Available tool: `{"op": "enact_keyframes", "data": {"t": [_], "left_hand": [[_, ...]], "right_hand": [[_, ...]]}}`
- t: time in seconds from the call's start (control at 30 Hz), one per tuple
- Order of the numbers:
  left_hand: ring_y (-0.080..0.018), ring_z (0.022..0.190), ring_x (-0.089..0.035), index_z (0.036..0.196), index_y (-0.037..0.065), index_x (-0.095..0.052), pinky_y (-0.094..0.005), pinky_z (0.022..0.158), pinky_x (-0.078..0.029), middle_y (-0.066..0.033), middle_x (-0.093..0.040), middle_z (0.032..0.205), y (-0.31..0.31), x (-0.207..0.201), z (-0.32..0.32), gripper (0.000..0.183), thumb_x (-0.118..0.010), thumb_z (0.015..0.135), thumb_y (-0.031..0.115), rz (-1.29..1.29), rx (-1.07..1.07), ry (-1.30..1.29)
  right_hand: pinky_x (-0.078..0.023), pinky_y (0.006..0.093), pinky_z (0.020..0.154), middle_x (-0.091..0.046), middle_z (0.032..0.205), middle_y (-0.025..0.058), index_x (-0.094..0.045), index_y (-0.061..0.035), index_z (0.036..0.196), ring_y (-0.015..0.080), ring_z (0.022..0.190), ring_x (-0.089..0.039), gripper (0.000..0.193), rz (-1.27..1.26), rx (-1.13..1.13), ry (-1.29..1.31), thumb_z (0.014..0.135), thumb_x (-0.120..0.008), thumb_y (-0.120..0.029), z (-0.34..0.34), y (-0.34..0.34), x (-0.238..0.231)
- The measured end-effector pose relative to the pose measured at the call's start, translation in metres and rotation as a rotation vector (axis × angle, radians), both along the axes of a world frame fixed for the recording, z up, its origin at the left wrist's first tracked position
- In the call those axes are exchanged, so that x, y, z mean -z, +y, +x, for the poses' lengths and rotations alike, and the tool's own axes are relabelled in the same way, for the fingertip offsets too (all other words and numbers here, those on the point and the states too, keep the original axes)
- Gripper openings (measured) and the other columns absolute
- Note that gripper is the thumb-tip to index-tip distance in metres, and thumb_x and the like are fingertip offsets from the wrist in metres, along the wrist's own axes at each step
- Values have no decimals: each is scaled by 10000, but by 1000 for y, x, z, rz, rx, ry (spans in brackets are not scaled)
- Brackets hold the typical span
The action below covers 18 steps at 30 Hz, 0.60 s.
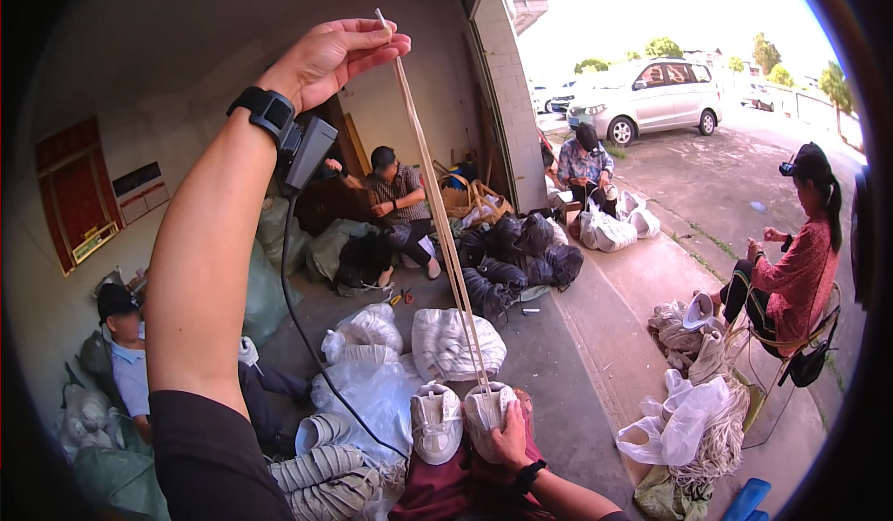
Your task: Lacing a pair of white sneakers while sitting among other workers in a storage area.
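Raised high at the upper left, my left hand (346, 54) pinches the tips of a long beige shoelace (430, 191). Both strands run taut and nearly side by side down to a pale beige sneaker (483, 420) resting on my dark red lap cloth (435, 489). My right hand (511, 439) grips that sneaker along its right side, thumb by the tongue; part of its fingers is hidden. Beside it on the left stands the matching sneaker (436, 425), toe toward me, with a lace in its upper part.
Bundles of pale shoe parts (456, 342) and clear plastic bags (372, 400) lie before me. Stacked uppers (326, 484) sit at my left. Black bags (507, 260) lie farther off. A pile of laces (712, 437) is at right. Several people sit around; a van (651, 98) stands outside.
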<state>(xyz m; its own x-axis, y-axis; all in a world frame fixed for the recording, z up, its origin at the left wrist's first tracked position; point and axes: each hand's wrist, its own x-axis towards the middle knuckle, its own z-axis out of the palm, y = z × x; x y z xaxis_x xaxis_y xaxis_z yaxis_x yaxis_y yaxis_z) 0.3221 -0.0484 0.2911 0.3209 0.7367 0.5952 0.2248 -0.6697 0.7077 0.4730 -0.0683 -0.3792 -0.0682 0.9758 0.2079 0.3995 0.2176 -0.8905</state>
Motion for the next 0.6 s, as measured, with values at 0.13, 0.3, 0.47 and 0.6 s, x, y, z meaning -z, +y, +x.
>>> {"op": "enact_keyframes", "data": {"t": [0.13, 0.3, 0.47, 0.6], "left_hand": [[-171, 1019, -675, 1141, -29, -611, -233, 925, -570, -141, -671, 1109, 0, -1, 0, 233, -632, 942, 92, -10, 4, 10], [-175, 992, -683, 1088, -34, -630, -253, 937, -563, -153, -686, 1082, 3, -2, -3, 216, -658, 928, 107, 10, 9, 1], [-157, 971, -683, 1085, -29, -635, -242, 928, -563, -146, -688, 1077, 6, -2, -4, 221, -662, 928, 123, -6, 4, -7], [-132, 965, -679, 1105, -16, -631, -217, 900, -568, -131, -682, 1096, 7, -2, -7, 224, -650, 939, 134, -17, -10, 9]], "right_hand": [[-166, 396, 1211, -225, 1554, 278, -232, 63, 1491, 379, 1463, -202, 838, 2, -1, 2, 781, -634, -126, -1, 0, 2], [-166, 398, 1210, -234, 1547, 287, -251, 67, 1484, 387, 1458, -211, 796, 1, 2, 11, 792, -592, -128, 0, -4, -8], [-198, 437, 1190, -277, 1523, 300, -305, 78, 1455, 403, 1441, -247, 734, 55, 36, 44, 788, -534, -125, 1, -5, -3], [-205, 440, 1187, -278, 1526, 295, -307, 75, 1456, 402, 1441, -249, 726, 52, 33, 35, 820, -565, -163, 1, -6, -5]]}}
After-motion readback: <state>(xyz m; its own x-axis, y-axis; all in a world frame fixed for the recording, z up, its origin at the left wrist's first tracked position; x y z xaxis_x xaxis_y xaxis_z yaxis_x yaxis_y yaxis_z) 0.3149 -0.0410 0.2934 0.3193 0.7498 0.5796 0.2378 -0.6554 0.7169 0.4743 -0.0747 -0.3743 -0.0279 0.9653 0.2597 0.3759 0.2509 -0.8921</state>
